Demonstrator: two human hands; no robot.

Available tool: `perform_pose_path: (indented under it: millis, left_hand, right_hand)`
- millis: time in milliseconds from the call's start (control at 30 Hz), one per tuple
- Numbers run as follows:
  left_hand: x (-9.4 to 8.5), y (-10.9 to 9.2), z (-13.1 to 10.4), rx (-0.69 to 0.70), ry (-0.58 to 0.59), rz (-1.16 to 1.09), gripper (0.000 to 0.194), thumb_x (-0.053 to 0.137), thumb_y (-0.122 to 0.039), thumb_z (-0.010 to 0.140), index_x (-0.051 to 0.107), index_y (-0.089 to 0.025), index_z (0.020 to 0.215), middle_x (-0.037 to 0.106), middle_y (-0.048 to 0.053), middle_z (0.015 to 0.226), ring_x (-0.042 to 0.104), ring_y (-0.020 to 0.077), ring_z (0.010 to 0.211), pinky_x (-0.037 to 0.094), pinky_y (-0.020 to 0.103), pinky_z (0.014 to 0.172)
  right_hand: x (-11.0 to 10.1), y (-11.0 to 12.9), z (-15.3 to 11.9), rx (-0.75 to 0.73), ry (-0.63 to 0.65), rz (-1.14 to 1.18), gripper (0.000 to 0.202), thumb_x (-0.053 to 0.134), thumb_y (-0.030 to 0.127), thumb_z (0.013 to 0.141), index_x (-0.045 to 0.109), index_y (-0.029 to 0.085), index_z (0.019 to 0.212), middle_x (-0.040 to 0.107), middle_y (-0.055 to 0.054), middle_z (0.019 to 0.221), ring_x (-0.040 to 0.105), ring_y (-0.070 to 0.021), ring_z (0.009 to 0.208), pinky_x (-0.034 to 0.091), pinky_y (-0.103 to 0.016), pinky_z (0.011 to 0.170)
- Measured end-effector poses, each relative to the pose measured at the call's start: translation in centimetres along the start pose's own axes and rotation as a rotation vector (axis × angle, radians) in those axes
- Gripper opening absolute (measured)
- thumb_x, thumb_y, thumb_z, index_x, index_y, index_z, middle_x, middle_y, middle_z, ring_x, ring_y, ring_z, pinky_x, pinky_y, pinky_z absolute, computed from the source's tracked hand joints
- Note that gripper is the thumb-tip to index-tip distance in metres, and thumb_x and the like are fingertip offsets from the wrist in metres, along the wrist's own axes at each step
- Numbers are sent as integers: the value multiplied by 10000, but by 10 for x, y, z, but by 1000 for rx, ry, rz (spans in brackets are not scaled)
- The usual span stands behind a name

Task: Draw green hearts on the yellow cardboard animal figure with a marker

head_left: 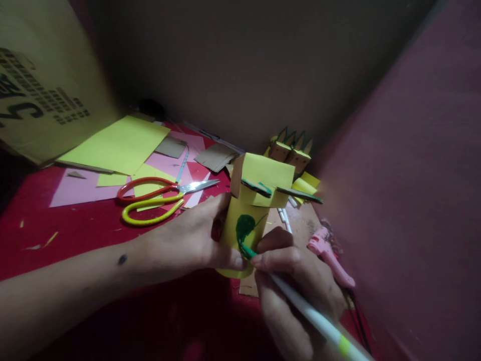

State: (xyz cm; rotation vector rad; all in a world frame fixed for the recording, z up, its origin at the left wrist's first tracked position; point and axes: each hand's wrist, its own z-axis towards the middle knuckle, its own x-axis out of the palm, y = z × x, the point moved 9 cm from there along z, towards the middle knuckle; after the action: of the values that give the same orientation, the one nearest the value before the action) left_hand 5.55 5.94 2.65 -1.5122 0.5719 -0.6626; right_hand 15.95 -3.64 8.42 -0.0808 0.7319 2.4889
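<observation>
My left hand (203,238) is wrapped round the lower part of a yellow paper figure (268,170), a tube body with a box-shaped head. Two thin strips with dark green edges stick out from the front of the head. Pinched in my right hand (296,271) is a white marker (304,306) with a green tip end. Its tip touches the tube at the lower edge of a dark green painted patch (245,226). A thin green outline curves to the right of this patch. The tube's back and left side are hidden behind my left hand.
Scissors (169,193) with red and yellow handles lie left on the red tabletop (22,255), near yellow paper (120,143) and cardboard scraps (214,158). Behind stand small boxes with green-edged spikes (291,153). A pink glue gun (330,255) lies right; a printed bag (48,75) stands left.
</observation>
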Motion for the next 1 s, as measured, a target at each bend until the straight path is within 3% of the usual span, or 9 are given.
perform_pose_path:
  millis: [167, 333, 500, 767, 1000]
  left_hand:
    - [1, -3, 0, 35, 14, 24, 816, 838, -143, 686, 535, -245, 1437, 710, 54, 1199, 662, 285, 1061, 529, 309, 759]
    - [0, -3, 1, 23, -3, 26, 824, 846, -171, 685, 533, -242, 1444, 717, 43, 1155, 646, 230, 910, 518, 304, 720]
    - [3, -2, 0, -5, 11, 8, 771, 839, -140, 681, 554, -240, 1391, 723, 27, 1154, 664, 265, 1044, 525, 291, 743]
    - [2, -2, 1, 22, 14, -8, 731, 835, -146, 692, 559, -229, 1364, 722, 55, 1229, 676, 322, 1138, 544, 337, 808]
    - [3, 0, 0, 5, 15, 9, 690, 831, -128, 691, 587, -221, 1331, 737, 47, 1201, 670, 301, 1112, 516, 303, 738]
  right_hand:
    - [-3, 0, 3, -26, 25, 34, 232, 576, 34, 858, 643, 254, 834, 594, 34, 648, 568, -130, 493, 516, -262, 443]
    - [1, 3, 6, -72, 109, 43, 240, 593, 16, 814, 654, 242, 868, 641, 22, 703, 624, -131, 542, 547, -251, 495]
    - [-2, 2, 3, -9, 34, 13, 231, 592, 30, 841, 628, 255, 810, 590, 38, 658, 587, -126, 511, 500, -246, 453]
    - [-2, 5, 6, -102, 97, -13, 255, 580, 28, 821, 663, 257, 899, 625, 24, 671, 619, -144, 521, 536, -258, 437]
    - [3, 3, 3, -43, 102, -31, 229, 583, 43, 835, 626, 268, 834, 604, 33, 651, 584, -144, 502, 523, -269, 438]
